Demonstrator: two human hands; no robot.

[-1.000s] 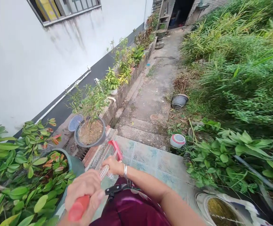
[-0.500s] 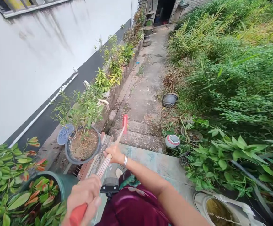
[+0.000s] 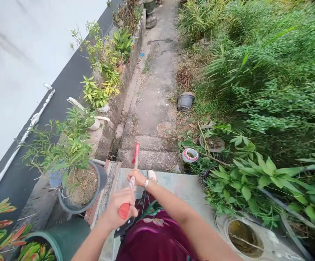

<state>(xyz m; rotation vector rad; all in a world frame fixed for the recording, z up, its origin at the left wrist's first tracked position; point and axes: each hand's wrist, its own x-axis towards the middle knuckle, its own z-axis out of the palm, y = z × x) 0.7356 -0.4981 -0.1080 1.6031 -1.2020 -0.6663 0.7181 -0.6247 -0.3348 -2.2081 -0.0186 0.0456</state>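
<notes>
The concrete path (image 3: 157,98) stretches ahead of me beyond the steps (image 3: 157,159); tiled landing (image 3: 173,185) lies under me, a dark soil-filled pot (image 3: 103,177) to its left; my long-handled tool (image 3: 136,161) points forward over the steps; my left hand (image 3: 119,206) wraps its red rear end, my right hand (image 3: 137,177) grips the shaft farther forward; a silver bracelet (image 3: 146,183) rings my right wrist.

R hand (image 3: 138,178) w/ red-headed tool (image 3: 136,161)
</notes>
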